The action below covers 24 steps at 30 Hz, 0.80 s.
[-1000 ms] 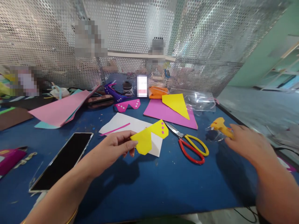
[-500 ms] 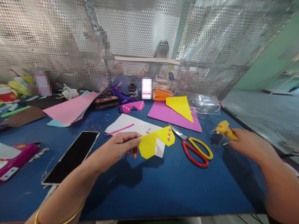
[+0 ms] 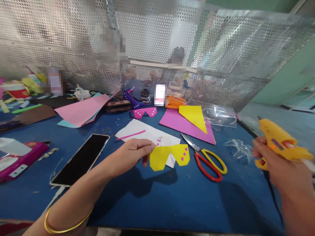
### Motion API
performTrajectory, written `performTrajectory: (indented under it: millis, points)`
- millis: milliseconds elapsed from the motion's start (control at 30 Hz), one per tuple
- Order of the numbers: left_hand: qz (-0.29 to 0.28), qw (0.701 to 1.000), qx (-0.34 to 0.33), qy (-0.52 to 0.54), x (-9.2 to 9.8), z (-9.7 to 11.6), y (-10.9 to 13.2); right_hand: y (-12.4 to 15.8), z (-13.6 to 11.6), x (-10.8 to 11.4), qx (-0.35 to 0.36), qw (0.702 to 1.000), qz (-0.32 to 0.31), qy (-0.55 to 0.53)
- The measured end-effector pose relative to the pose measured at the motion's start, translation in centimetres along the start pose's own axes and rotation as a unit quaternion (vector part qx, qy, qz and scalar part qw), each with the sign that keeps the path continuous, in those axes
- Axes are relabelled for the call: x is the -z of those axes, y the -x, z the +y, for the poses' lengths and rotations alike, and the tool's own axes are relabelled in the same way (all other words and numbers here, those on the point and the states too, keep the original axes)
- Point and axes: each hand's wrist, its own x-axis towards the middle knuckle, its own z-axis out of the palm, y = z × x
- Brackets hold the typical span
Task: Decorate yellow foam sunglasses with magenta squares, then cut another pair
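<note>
Pinched between the thumb and fingers of my left hand (image 3: 140,150) is a pair of yellow paper glasses (image 3: 158,159), held by one end above the table. Pink squares dot its right lens shape; the left one is plain. My right hand (image 3: 278,164) is wrapped round a yellow hot glue gun (image 3: 280,137), raised at the right with its nozzle pointing up and away. An orange light glows on its side. Scissors (image 3: 209,160) with red and yellow handles lie open between my hands. Behind the yellow glasses is a white sheet (image 3: 137,127) with a pink strip and small coloured bits.
Pink paper glasses (image 3: 145,112) lie farther back. A purple sheet (image 3: 172,121) carries a yellow piece (image 3: 195,118). A black-screened phone (image 3: 81,160) and a magenta tool (image 3: 22,160) are at left. Clear plastic scraps (image 3: 238,147) lie near my right hand. A perforated metal screen (image 3: 157,36) stands behind.
My right hand has lifted the glue gun off the table's right side and turned its nozzle upward. The yellow glasses stay in my left hand, now more level. The view has shifted slightly.
</note>
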Motion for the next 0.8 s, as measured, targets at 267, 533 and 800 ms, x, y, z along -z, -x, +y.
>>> performTrajectory:
  millis: [267,533,800]
  points:
    - [-0.040,0.998,-0.039,-0.031,0.1,-0.1,0.2,4.5,-12.0,-5.7,0.073,0.892,-0.379,-0.235]
    - [0.026,1.000,-0.007,0.004,-0.9,-0.4,-0.3,5.6,-11.3,-9.4,0.044,0.862,-0.454,-0.223]
    - [0.270,0.949,0.048,0.158,-2.6,-0.7,-0.8,5.1,-11.7,-8.9,-0.052,0.879,-0.395,-0.262]
